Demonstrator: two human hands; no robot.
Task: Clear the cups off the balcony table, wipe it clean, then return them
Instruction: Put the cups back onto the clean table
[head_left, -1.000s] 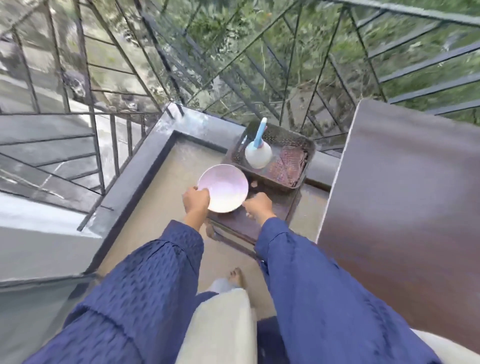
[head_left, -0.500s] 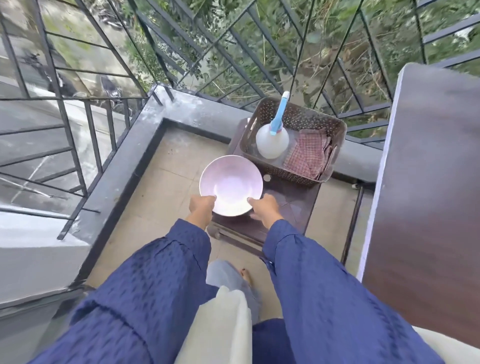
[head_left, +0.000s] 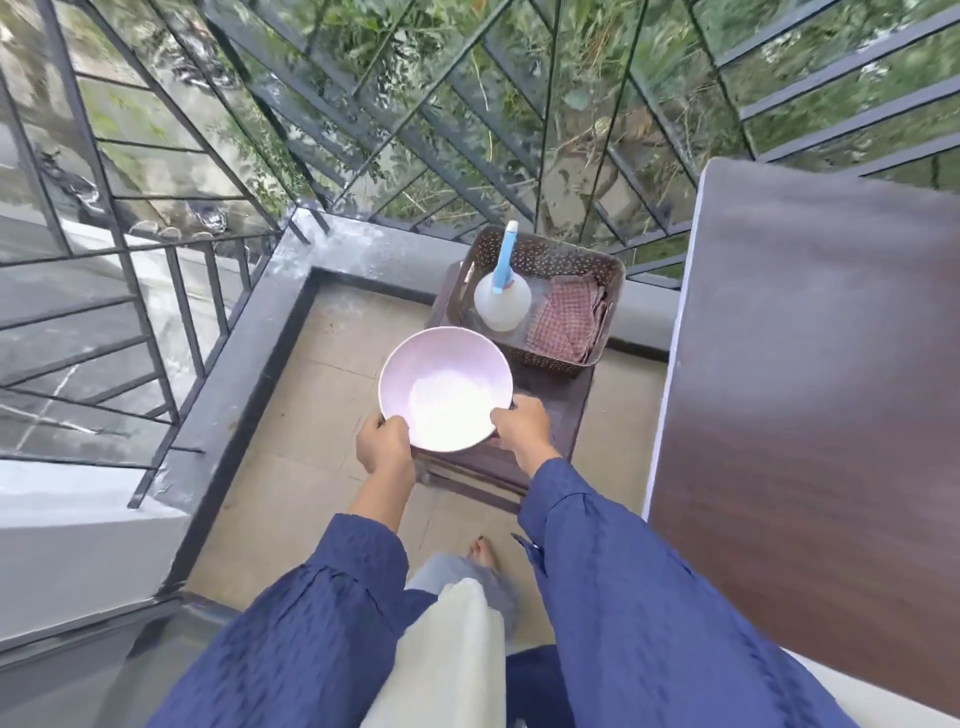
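I hold a pale pink bowl (head_left: 444, 387) in both hands above a low dark stool (head_left: 540, 410). My left hand (head_left: 383, 447) grips its near-left rim, and my right hand (head_left: 522, 426) grips its near-right rim. The bowl looks empty inside. Behind it on the stool sits a brown perforated basket (head_left: 545, 254) holding a white spray bottle with a blue nozzle (head_left: 501, 296) and a red checked cloth (head_left: 566, 322). The dark brown balcony table (head_left: 821, 389) fills the right side, its top bare. No cups are in view.
A black metal railing (head_left: 363, 130) encloses the balcony ahead and to the left, above a grey ledge (head_left: 249, 353). The floor is beige tile (head_left: 317, 405). My bare foot (head_left: 482, 551) shows below the stool, and a cream cushion (head_left: 452, 660) lies near my lap.
The bowl has risen off the stool and come closer to me, with both hands holding its rim. The view has tilted so the basket and the table appear nearer.
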